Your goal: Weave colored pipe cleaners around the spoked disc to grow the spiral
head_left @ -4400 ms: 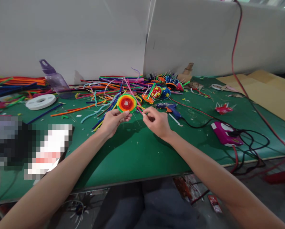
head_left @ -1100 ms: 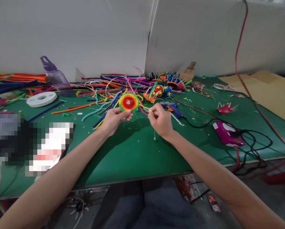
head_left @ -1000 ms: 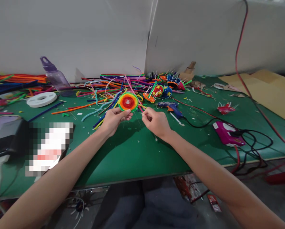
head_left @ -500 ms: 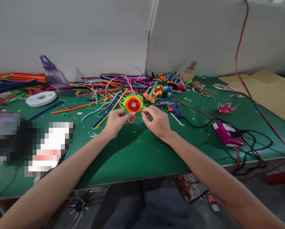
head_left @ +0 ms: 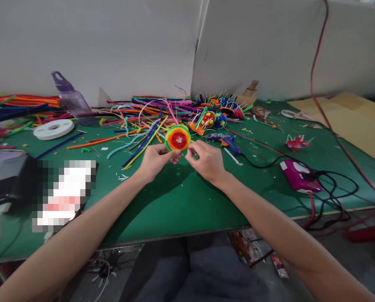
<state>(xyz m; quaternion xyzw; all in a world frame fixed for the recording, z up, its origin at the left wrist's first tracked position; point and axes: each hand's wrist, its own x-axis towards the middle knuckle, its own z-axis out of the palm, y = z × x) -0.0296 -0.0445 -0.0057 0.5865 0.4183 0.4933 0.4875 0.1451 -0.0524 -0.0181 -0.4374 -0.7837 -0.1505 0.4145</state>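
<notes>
Over open mat [head_left: 174,205], hands [head_left: 156,160] [head_left: 207,162] pinch disc's [head_left: 177,139] rim.

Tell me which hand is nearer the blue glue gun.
Right. The right hand is just this side of the glue gun, pinching the right edge of the coiled disc. The left hand grips the disc from its left, farther from the gun.

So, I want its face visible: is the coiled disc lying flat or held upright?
Held upright: the coiled disc faces the camera, its lower edge pinched by the left hand, its right edge by the right hand.
</notes>
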